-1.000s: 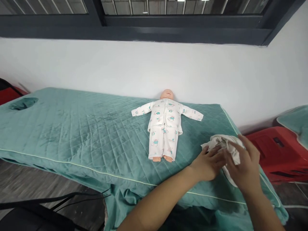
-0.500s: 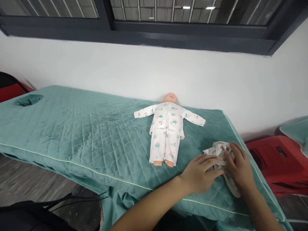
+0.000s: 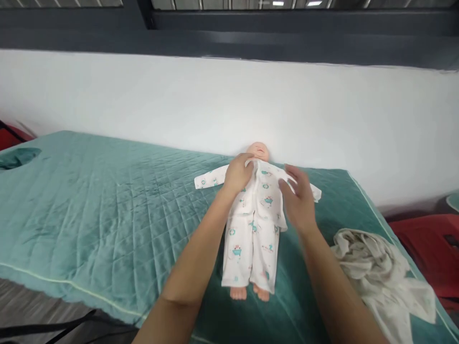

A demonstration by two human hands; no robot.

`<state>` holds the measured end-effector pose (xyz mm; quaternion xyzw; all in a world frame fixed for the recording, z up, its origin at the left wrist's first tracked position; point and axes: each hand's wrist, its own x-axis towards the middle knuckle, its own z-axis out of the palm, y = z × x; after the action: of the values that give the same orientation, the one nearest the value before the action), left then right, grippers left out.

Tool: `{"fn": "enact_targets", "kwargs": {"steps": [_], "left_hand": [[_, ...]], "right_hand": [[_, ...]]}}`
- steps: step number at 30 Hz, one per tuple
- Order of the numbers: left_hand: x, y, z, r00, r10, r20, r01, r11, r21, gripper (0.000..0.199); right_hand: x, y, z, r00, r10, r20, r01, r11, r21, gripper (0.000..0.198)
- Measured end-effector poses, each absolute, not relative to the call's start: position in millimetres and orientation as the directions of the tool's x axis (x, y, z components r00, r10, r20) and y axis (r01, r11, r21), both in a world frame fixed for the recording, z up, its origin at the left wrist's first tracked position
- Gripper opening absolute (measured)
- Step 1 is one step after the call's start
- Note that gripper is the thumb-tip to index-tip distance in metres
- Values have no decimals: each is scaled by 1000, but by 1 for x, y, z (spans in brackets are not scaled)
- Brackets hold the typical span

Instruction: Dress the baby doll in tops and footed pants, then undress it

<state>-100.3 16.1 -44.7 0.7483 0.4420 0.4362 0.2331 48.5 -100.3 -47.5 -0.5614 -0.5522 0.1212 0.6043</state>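
A baby doll (image 3: 258, 150) lies on its back, dressed in a white printed pyjama top (image 3: 267, 196) and matching trousers (image 3: 237, 251), with bare feet showing below. My left hand (image 3: 238, 174) is over the top's shoulder on the left side, fingertips by the collar and a gap between thumb and fingers. My right hand (image 3: 299, 196) is beside the other shoulder, over the sleeve, thumb and fingers apart. Nothing shows in either hand. A crumpled off-white cloth (image 3: 373, 260) rests to the right of the doll, partly behind my right forearm.
Under the doll is a bed with a green quilted cover (image 3: 143, 200), which has a round hole (image 3: 17, 157) at its left end. A white wall (image 3: 179, 100) runs along the far side, below a dark window frame (image 3: 251, 40). Something red (image 3: 426, 243) stands beyond the right edge.
Both hands have left the crumpled cloth and moved up and left to the doll's shoulders. The cloth now lies more spread out at the right. The camera view has come closer to the doll.
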Motion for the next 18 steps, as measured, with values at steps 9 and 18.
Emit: {"fn": "enact_targets", "kwargs": {"steps": [9,18], "left_hand": [[-92,39,-78,336,867,369,415,-488,768,36],[-91,40,-81,306,876,372,391,-472,790,34]], "right_hand": [[48,-14,-84,225,904,364,548,191,-814,38],[46,-15,-90,196,896,398,591,216,-777,32]]}}
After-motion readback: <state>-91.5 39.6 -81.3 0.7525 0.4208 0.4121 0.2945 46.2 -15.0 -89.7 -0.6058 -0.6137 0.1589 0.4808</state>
